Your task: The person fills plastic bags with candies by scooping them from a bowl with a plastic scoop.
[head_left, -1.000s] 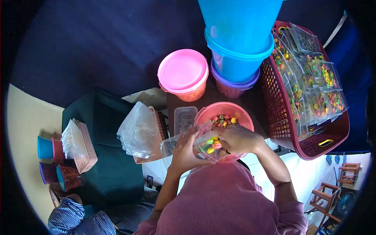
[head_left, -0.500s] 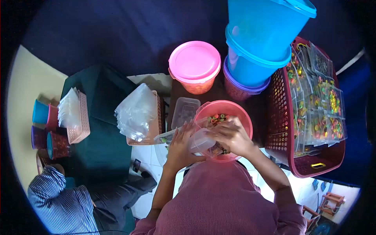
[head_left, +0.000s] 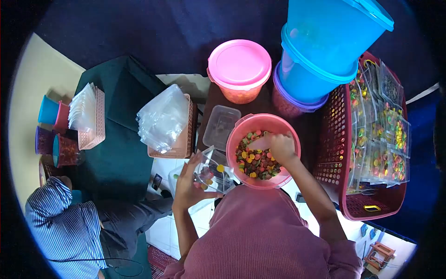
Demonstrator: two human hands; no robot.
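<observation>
My left hand (head_left: pixel 187 187) is closed on a clear plastic bag (head_left: pixel 214 172) with a few round yellow, red and green pieces, like candies, in it. The bag is tilted beside the pink bucket (head_left: pixel 241 181). Small colourful round candies (head_left: pixel 262 165) cover the bucket's bottom. Inside the bucket, my right hand (head_left: pixel 284 149) grips a translucent scoop (head_left: pixel 260 143), its blade among the candies. The fingers partly hide its handle.
Behind the bucket are a clear tray (head_left: pixel 222 128), a pink-lidded tub (head_left: pixel 239 65) and stacked blue tubs (head_left: pixel 316 60). A maroon basket (head_left: pixel 344 153) of filled bags stands right. Left are empty bags (head_left: pixel 162 118) in a basket and a seated person (head_left: pixel 69 232).
My right hand has moved from the bag's mouth into the bucket with the scoop. My left hand has shifted left and down with the bag, now apart from the scoop.
</observation>
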